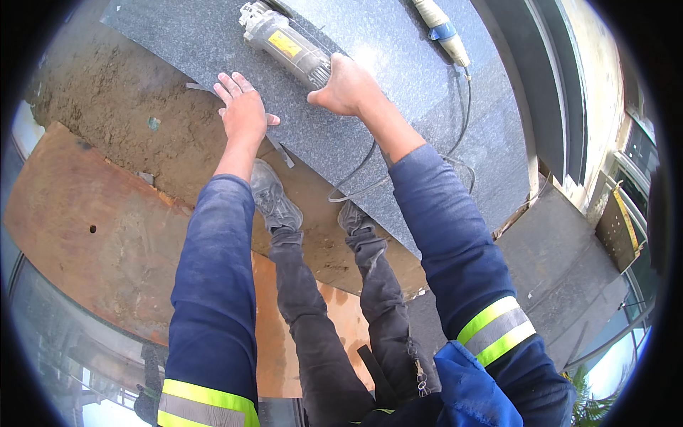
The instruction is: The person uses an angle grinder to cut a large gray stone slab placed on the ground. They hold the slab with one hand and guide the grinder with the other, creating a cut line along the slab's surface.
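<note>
My right hand (348, 87) is closed around the rear end of a grey, dusty angle grinder (286, 45) with a yellow label. The grinder lies over a dark grey speckled stone slab (434, 117), its head pointing to the far left; the disc is mostly out of sight. At the slab's left edge, my left hand (244, 114) has its fingers stretched out and spread, holding nothing. Whether its fingertips touch the stone I cannot tell. Beneath that hand, a thin grey strip (282, 151) sticks out along the slab edge.
A cream cylindrical device with a blue band (442, 32) lies on the slab, with a thin cable (467, 114) trailing from it. Brown soil (117, 92) borders the slab. A rusty brown board (92, 206) lies to the left. My shoes (274, 198) stand at the slab's near edge.
</note>
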Motion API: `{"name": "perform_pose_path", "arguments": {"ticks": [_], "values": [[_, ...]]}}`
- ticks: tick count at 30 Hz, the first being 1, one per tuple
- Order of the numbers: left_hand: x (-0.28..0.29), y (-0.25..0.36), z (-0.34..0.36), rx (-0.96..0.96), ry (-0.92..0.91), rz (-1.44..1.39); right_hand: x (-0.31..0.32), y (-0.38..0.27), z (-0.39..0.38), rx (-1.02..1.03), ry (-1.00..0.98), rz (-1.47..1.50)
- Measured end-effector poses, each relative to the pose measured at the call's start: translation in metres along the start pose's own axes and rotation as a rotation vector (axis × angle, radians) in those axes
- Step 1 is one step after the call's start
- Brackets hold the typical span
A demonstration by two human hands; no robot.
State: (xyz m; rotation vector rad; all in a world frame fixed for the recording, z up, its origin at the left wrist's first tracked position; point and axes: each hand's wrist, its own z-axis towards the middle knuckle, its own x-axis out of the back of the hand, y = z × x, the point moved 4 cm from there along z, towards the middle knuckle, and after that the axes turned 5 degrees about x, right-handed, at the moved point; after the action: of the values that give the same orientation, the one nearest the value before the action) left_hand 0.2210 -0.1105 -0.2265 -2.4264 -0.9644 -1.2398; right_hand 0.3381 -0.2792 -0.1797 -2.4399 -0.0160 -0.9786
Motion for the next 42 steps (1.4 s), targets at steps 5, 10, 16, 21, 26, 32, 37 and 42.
{"name": "perform_pose_path", "arguments": {"ticks": [5,10,16,21,26,32,37,42], "values": [[0.0,-0.002,0.0,0.009,0.008,-0.001,0.005,-0.007,0.005,-0.001,-0.039,-0.024],[0.0,-0.001,0.0,0.025,-0.022,0.011,0.006,0.01,-0.031,-0.006,-0.016,-0.014],[0.0,0.0,0.0,0.013,-0.008,0.018,0.007,0.017,-0.039,0.014,0.026,0.014],[0.0,0.002,-0.001,0.014,-0.007,0.034,0.001,0.008,-0.013,-0.011,-0.009,-0.013],[0.0,0.0,0.001,0.023,-0.012,0.035,0.004,-0.005,0.001,-0.015,-0.024,-0.008],[0.0,-0.001,0.0,0.029,-0.027,0.031,0.005,0.007,-0.023,-0.013,-0.015,-0.03],[-0.003,-0.004,0.001,-0.008,0.025,-0.001,0.01,0.017,-0.049,-0.02,-0.008,0.007],[-0.001,0.0,-0.001,-0.004,0.001,0.011,0.003,0.015,-0.029,-0.033,-0.021,-0.023]]}}
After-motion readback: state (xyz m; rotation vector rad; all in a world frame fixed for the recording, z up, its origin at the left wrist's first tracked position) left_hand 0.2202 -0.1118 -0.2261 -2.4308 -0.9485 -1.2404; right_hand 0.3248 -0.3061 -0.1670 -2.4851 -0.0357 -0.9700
